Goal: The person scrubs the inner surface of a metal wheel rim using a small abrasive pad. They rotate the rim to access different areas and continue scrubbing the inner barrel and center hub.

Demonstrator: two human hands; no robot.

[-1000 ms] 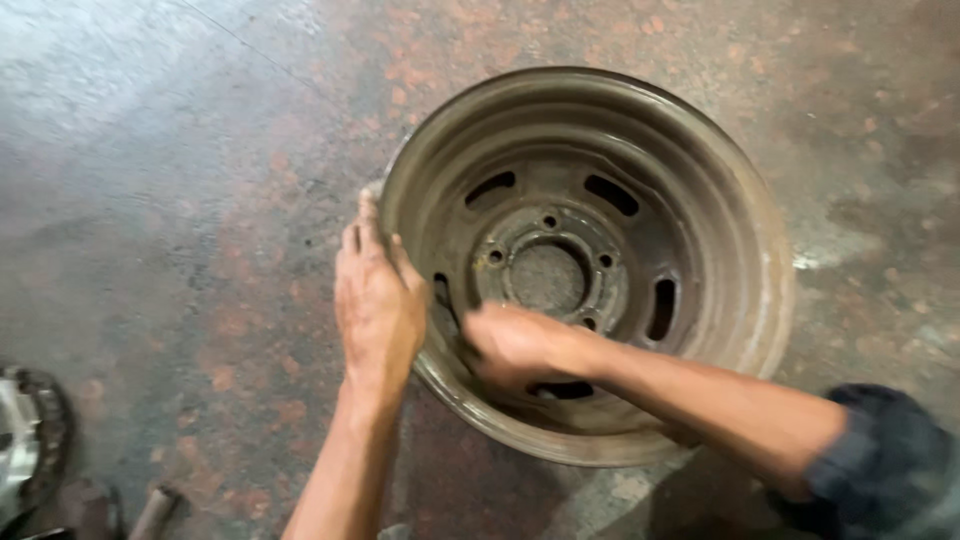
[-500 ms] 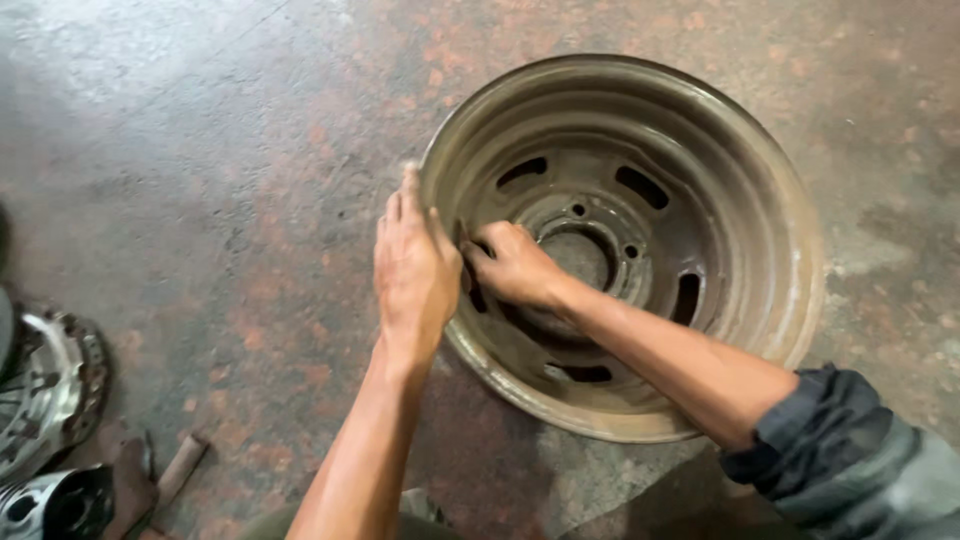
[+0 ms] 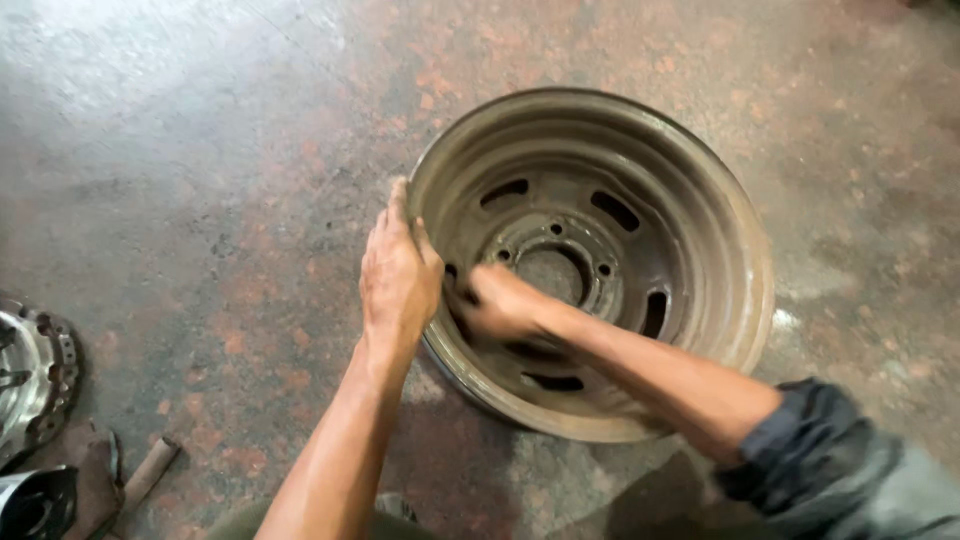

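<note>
A worn, brownish steel wheel rim [image 3: 700,210] lies dish-up on the stained concrete floor, with oval slots and bolt holes around its centre bore. My left hand [image 3: 398,275] grips the rim's left edge, fingers curled over the lip. My right hand [image 3: 500,302] reaches inside the dish, pressed against the inner left wall near a slot; it is motion-blurred and its fingers look closed. Whether it holds anything is unclear.
At the lower left edge sit a round shiny metal part with holes [image 3: 35,375], a dark metal piece [image 3: 35,505] and a short wooden handle [image 3: 148,472]. Reddish-grey concrete floor [image 3: 200,150] surrounds the rim.
The view has shifted, so the rim sits further right in the frame. My right hand has moved from the hub area toward the inner left wall. My left hand stays on the edge.
</note>
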